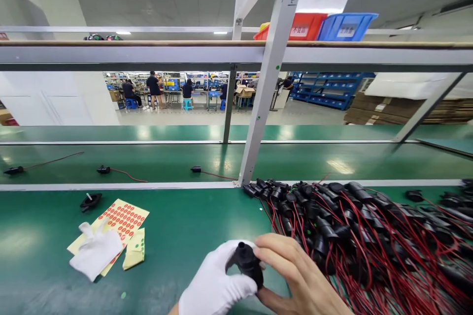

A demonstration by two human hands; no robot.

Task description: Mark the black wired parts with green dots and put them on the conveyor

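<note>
Low in the head view, my gloved left hand [212,283] curls its thumb and fingers around a small black plastic part with a nozzle [248,262]. My bare right hand [295,270] grips the same part from the other side, fingers at its top and thumb lower down. The part's nozzle end points up, and its lower end is partly hidden by my fingers. Just right of my right hand lies a large heap of black pump-like parts with red and black wires [325,216].
On the left lie a sheet of red oval stickers [127,216], a white glove [96,251], a smaller green-dot sticker sheet [135,248] and a black part [90,202]. Several wired parts sit on the green strip behind. A metal post [264,88] rises at the bench's back edge.
</note>
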